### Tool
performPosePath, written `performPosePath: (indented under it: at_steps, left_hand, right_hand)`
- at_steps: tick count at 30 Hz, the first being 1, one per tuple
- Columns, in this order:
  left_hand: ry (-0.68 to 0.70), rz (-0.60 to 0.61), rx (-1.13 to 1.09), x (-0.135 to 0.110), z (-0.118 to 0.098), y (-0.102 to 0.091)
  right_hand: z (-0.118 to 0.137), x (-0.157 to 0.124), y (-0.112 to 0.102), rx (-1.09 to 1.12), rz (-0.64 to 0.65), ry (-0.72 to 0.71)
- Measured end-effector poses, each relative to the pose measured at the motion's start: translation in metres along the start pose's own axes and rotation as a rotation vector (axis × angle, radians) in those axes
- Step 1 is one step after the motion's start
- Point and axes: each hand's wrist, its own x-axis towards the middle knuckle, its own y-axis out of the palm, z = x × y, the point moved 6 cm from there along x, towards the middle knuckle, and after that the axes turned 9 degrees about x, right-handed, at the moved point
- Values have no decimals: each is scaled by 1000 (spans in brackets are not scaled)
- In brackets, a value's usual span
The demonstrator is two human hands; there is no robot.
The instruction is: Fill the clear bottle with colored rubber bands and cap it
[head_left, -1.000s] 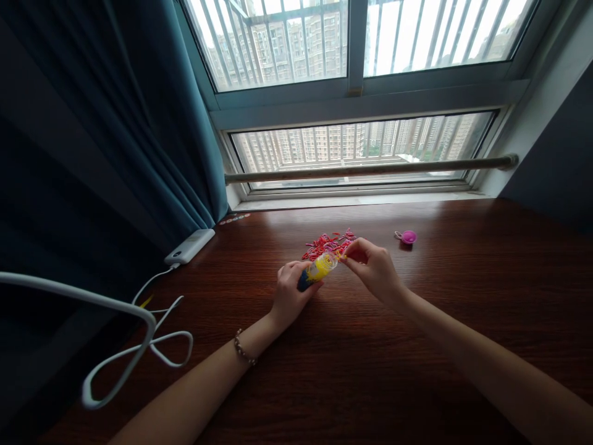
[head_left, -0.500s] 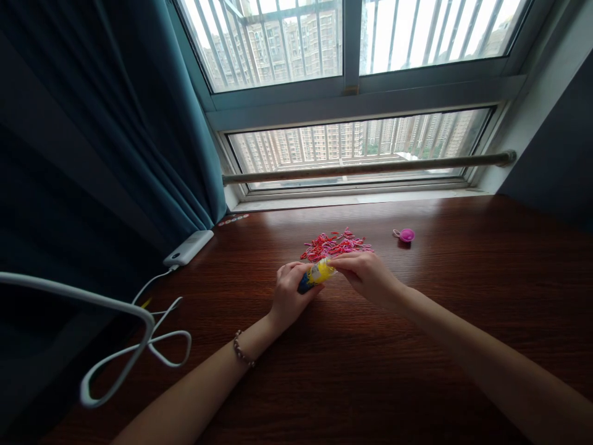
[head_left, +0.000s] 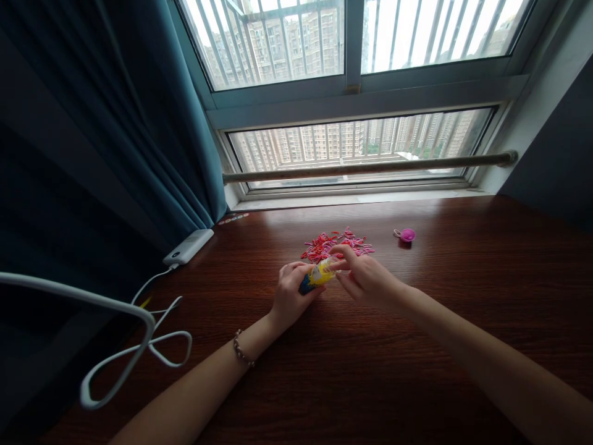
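Observation:
My left hand (head_left: 291, 290) is wrapped round a small yellow and blue bottle-shaped container (head_left: 319, 275), tilted with its see-through end toward the right. At that clear end is my right hand (head_left: 365, 277), its thumb and fingers apart; whether a fingertip touches the rim or reaches inside I cannot tell. Just behind both hands lies a loose pile of small red and pink bands (head_left: 319, 247) on the table. Farther right on the wood is a round pink cap-like piece (head_left: 407, 235) with a pale loop.
The dark wooden table (head_left: 296, 383) runs back to a barred window. At left a white power strip (head_left: 189, 247) lies by the blue curtain (head_left: 185, 154), and a looped white cable (head_left: 115, 303) hangs in the near left. A metal rail (head_left: 370, 168) crosses the window.
The fingers of my right hand have spread from a pinch at the clear end of the container. My left hand keeps its hold, nearly still.

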Motion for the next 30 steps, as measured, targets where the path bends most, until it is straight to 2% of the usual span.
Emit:
performPosePath:
  at_steps: [4, 8, 15, 19, 22, 25, 28, 30]
  left_hand:
    - [118, -6, 38, -2, -7, 0]
    - [167, -5, 69, -3, -10, -1]
    - [42, -12, 17, -2, -10, -2]
    - [21, -8, -16, -4, -7, -2]
    - [-31, 22, -85, -4, -2, 0]
    - [-44, 61, -165, -4, -1, 2]
    - [-27, 63, -195, -5, -2, 3]
    - [13, 56, -179, -6, -4, 3]
  right_hand:
    - [-7, -5, 24, -21, 192, 10]
    - [-12, -7, 36, 6, 245, 11]
    - [-11, -2, 19, 22, 44, 37]
    - [-8, -5, 9, 34, -101, -43]
    - [-4, -8, -1, 89, -210, -80]
    - [-5, -8, -8, 138, -303, -35]
    - [-12, -10, -3, 211, -367, 56]
    - [-18, -12, 10, 265, -331, 112]
